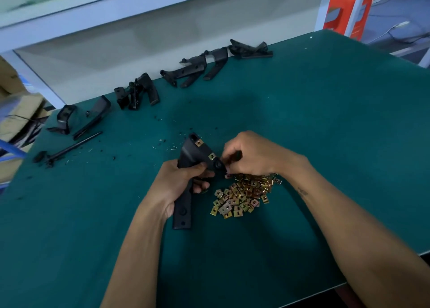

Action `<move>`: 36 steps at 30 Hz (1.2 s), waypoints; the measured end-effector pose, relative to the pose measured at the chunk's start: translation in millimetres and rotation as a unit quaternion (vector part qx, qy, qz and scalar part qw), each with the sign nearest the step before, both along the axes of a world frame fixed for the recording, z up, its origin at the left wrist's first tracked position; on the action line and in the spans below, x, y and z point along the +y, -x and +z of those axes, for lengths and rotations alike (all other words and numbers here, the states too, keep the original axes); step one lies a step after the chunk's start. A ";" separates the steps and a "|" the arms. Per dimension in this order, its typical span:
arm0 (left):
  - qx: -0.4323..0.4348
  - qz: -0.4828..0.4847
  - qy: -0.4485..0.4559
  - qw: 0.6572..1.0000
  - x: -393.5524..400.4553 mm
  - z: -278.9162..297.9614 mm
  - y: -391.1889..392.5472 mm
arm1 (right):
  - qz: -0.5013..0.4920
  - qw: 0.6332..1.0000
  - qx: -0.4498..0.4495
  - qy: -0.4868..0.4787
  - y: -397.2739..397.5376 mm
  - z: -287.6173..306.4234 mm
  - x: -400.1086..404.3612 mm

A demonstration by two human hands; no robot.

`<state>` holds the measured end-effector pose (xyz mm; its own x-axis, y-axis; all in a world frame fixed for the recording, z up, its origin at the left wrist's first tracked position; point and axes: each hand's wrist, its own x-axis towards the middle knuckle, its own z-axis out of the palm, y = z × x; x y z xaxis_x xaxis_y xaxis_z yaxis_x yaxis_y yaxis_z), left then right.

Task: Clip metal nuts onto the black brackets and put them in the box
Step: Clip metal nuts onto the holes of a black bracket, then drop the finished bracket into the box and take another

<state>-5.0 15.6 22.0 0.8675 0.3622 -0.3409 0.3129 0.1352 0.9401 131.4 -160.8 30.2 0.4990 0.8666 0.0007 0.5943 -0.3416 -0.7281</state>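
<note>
Head view: left hand [183,182] grips a black bracket [193,165] (two nuts clipped); right hand [251,156] pinches at its edge, above the nut pile [242,196].

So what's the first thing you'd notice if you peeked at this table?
Probably the shiny pile of gold metal nuts glinting on the green table, right below the right hand. Next, the two hands in the middle: the left hand grips a black bracket that already wears two nuts, while the right hand's fingers curl at its edge. Farther back, a row of loose black brackets lines the table's far edge.
</note>
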 end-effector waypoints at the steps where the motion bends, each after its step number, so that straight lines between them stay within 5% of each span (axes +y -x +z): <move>1: -0.009 0.018 0.005 1.000 0.0 1.5 2.3 | -0.010 1.000 -0.009 -0.018 -1.2 1.0 -0.4; 7: -0.024 0.060 -0.008 0.998 2.7 18.5 27.3 | -0.087 0.986 -0.005 -0.140 6.4 16.3 -8.3; 15: -0.188 0.088 0.050 0.977 -73.6 59.1 20.1 | -0.097 0.965 0.178 -0.168 93.4 27.1 -56.3; 20: -0.254 0.062 0.127 0.957 -167.5 57.9 -8.3 | -0.170 0.893 0.342 -0.238 149.2 17.5 -105.3; 24: -0.199 -0.084 0.096 0.972 -250.1 40.9 -17.5 | -0.375 0.785 0.326 -0.370 160.2 -1.2 -173.4; 28: -0.122 -0.299 0.013 0.946 -332.9 -4.3 -9.9 | -0.485 0.598 0.384 -0.509 164.6 -32.7 -259.8; 36: 0.089 -0.494 -0.036 0.864 -454.5 -109.1 9.4 | -0.683 0.351 0.423 -0.480 199.5 -139.2 -356.9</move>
<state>-14.4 -438.9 -87.1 0.7017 -0.4996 -0.5079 0.3829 -0.3367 0.8603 -68.1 -517.7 -109.0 0.6219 -0.3800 -0.6847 -0.2144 0.7583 -0.6156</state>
